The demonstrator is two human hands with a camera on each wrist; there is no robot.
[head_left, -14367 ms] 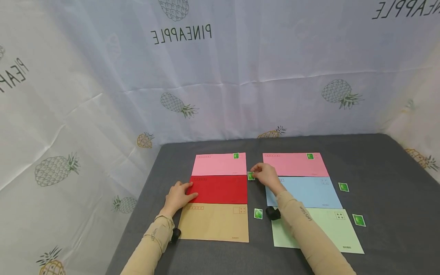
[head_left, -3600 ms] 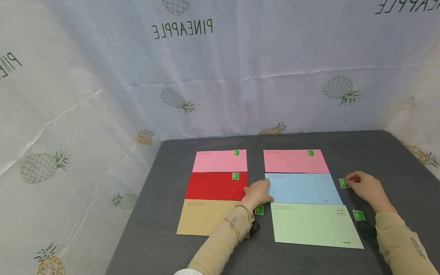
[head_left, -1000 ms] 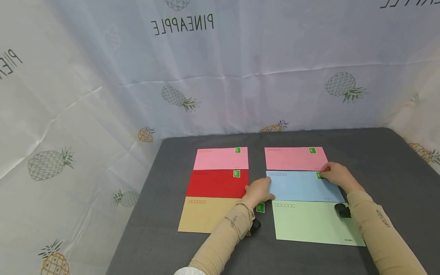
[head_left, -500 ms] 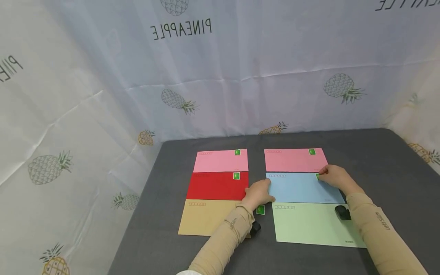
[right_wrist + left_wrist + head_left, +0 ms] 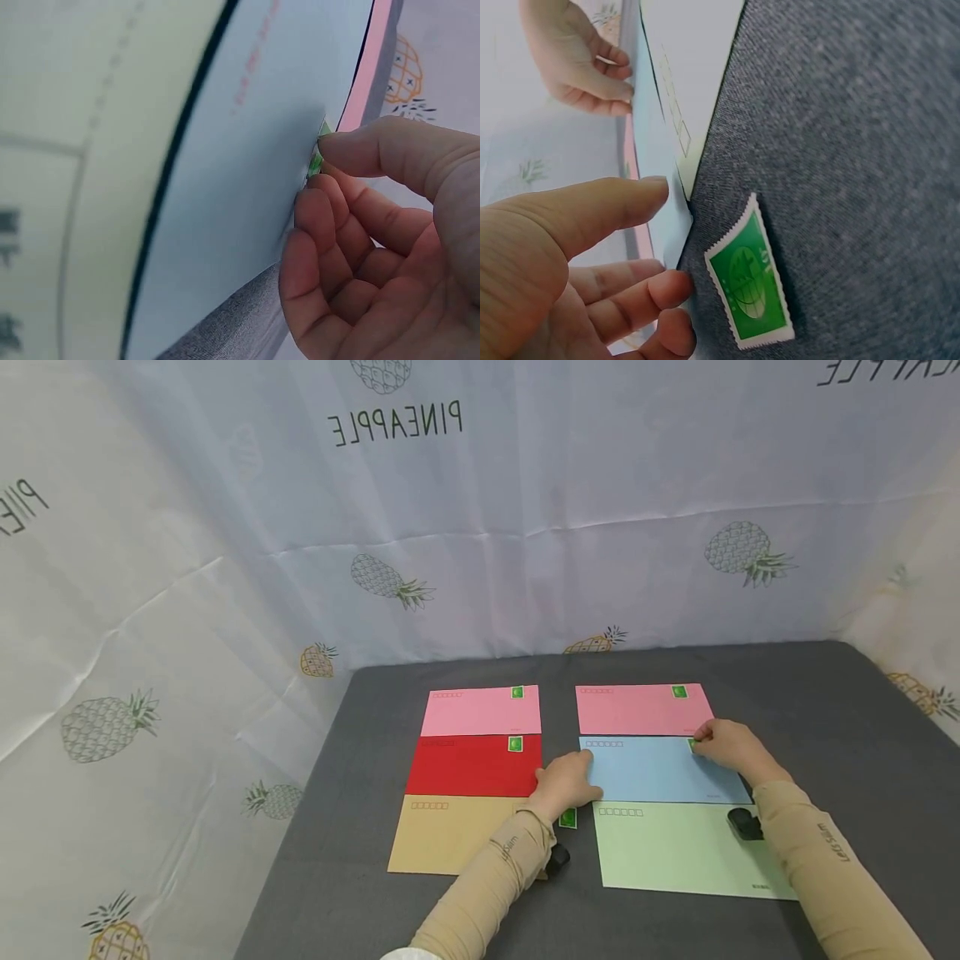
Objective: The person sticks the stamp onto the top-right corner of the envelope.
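Note:
My right hand [image 5: 738, 749] pinches a green postage stamp [image 5: 315, 163] between thumb and fingertips at the upper right corner of the blue envelope [image 5: 645, 772]. Its fingers cover most of the stamp in the head view. My left hand [image 5: 562, 782] rests at that envelope's left edge, thumb and fingers spread. Just beneath it, another green stamp [image 5: 746, 281] lies on the dark cloth, its edges slightly curled. A stamp [image 5: 515, 744] sits on the red envelope [image 5: 465, 766], and both pink envelopes [image 5: 480, 714] carry one at upper right.
Below the blue envelope lies a green envelope [image 5: 675, 847], partly under my right forearm. My left forearm crosses a tan envelope [image 5: 442, 835]. A pineapple-print curtain [image 5: 480, 593] stands behind the dark table [image 5: 322, 827]. A black wrist camera [image 5: 745, 824] hangs over the green envelope.
A stamp came onto the red envelope. My left hand went from there to the blue envelope. My right hand brought a stamp leftward from the cloth to the blue corner, then stayed nearly still.

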